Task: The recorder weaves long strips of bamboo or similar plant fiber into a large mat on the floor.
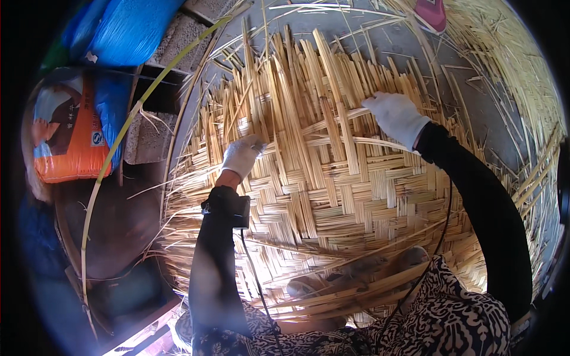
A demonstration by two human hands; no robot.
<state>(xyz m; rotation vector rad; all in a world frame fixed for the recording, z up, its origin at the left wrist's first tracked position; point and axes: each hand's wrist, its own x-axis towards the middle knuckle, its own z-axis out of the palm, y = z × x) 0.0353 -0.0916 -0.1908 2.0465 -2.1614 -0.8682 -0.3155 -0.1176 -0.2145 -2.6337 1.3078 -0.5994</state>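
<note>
A large mat (356, 204) of pale yellow split-reed strips lies in front of me, woven in a broad over-and-under pattern. Its far edge is loose, with strip ends (291, 65) pointing away from me. My left hand (243, 155), in a white glove, is closed around the left end of a crosswise bundle of strips. My right hand (396, 117), gloved too, pinches the right end of a crosswise reed strip (323, 126). That strip passes among the lengthwise strips between both hands. The glove hides the left fingertips in part.
Loose strips (469, 249) and straw (504, 47) lie along the right. Several long strips cross near my feet (309, 285). At left are an orange-and-blue sack (74, 142), a blue bag (130, 29), concrete blocks (145, 139) and a long bent strip (113, 148). A pink shoe (430, 15) shows at the far edge.
</note>
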